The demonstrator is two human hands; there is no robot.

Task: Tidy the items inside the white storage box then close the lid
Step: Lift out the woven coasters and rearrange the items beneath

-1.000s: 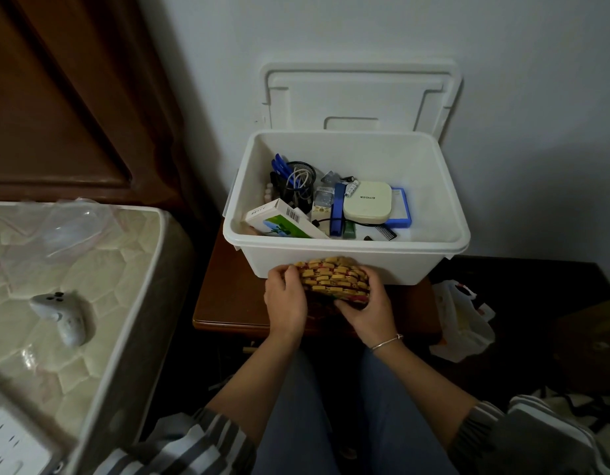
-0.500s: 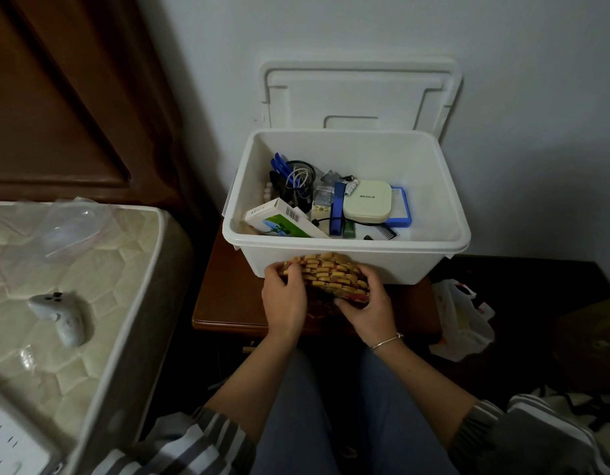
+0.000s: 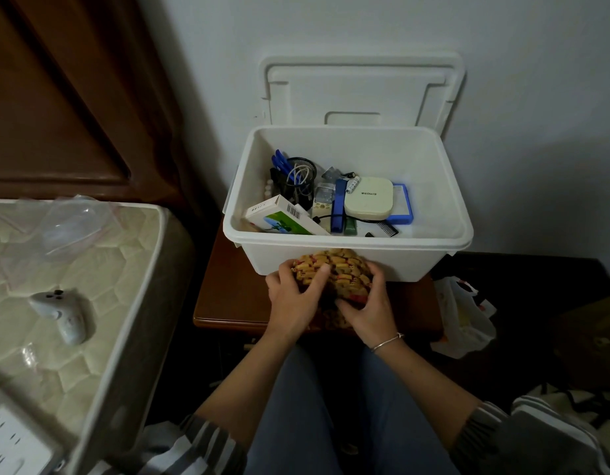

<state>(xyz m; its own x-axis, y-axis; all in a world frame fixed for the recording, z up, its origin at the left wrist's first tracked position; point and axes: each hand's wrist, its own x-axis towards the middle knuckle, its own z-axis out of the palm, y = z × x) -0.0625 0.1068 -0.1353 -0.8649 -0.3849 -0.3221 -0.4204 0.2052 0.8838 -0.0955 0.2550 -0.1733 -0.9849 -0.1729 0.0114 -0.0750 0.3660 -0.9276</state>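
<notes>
**White storage box, open, with contents and surroundings**

1. Bed [image 3: 74, 269]: we record a quilted cream mattress to the left of the table. A pale game controller [image 3: 62, 313] lies on it.
2. White storage box [image 3: 416, 265]: we find it standing open on the table, set back against the wall.
3. Lid [image 3: 362, 87]: off the box, upright behind it and leaning on the wall.
4. Table [image 3: 228, 296]: brown wood, carrying the box, with a bare strip along its front edge.
5. Plastic bag [image 3: 464, 317]: crumpled on the floor to the right of the table.
6. Left hand [image 3: 293, 299] and right hand [image 3: 368, 310]: we note both curled round a beaded bundle [image 3: 341, 272], the left from the left side with fingers spread over its top, the right from the right side. A thin bracelet [image 3: 387, 342] sits on the right wrist.
7. Beaded bundle: yellow and red, held outside the box, against its front wall and just below the rim.
8. Box contents, as we see them:
   - green-and-white carton [image 3: 283, 217], tilted at front left;
   - cream case [image 3: 368, 198], near the middle, lying on a blue tray [image 3: 401, 204];
   - black mesh cup [image 3: 298, 181], at back left, holding blue pens [image 3: 279, 161];
   - black comb [image 3: 387, 229], near the front wall.
</notes>
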